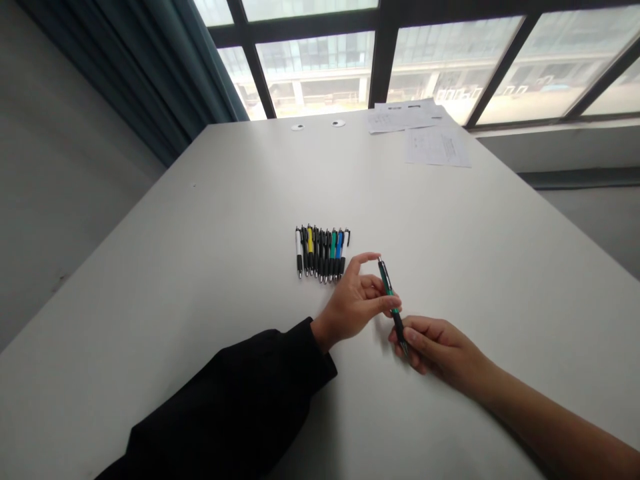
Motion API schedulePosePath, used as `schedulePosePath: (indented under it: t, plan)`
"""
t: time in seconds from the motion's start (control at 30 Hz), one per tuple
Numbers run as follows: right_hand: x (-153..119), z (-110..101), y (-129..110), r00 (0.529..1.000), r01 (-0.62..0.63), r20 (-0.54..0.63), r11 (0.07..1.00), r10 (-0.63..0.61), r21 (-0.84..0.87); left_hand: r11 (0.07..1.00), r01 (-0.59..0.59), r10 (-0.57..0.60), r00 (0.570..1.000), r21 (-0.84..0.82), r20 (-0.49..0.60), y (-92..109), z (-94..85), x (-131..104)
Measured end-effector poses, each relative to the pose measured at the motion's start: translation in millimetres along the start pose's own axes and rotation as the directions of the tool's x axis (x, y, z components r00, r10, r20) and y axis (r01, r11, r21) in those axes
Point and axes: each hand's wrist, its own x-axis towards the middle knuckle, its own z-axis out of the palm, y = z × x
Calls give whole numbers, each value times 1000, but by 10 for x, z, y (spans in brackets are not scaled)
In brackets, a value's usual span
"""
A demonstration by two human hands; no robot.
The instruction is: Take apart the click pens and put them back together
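Note:
A green pen (pixel 387 283) with a black grip is held between both hands, its top tilted to the left and its tip down. My left hand (pixel 357 300) pinches the middle of the barrel with the thumb, while the index finger reaches to the top end. Lower down, the thumb and fingers of my right hand (pixel 433 343) close on the black grip near the tip. Just beyond my left hand, several pens lie side by side in a row, among them a white pen (pixel 299 250), a yellow pen (pixel 310 241) and a blue pen (pixel 339 245).
The white table (pixel 240 200) stretches toward a window. Printed papers (pixel 437 147) lie at its far right, and two small oval pieces (pixel 339 123) lie near the far edge. A dark curtain (pixel 165 67) hangs at the far left.

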Motion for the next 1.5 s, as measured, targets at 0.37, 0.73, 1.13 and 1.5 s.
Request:
schedulePosePath:
  t: [0.37, 0.73, 1.13, 1.5]
  plan:
    - [-123, 61, -141, 951, 105, -51, 475, -304, -874, 970, 123, -76, 972, 208, -222, 25, 2, 9]
    - [19, -647, -194, 794, -368, -449, 264, -409, -892, -173, 89, 315, 949, 981, -31, 303, -507, -42]
    - [62, -724, -182, 741, -509, -554, 222, -378, -832, -213, 95, 321, 947, 973, -22, 279, -548, -27]
    - [-19, -646, -157, 742, -337, -428, 265, -515, -903, -221, -201, 363, 891, 954, 272, 274, -584, 26]
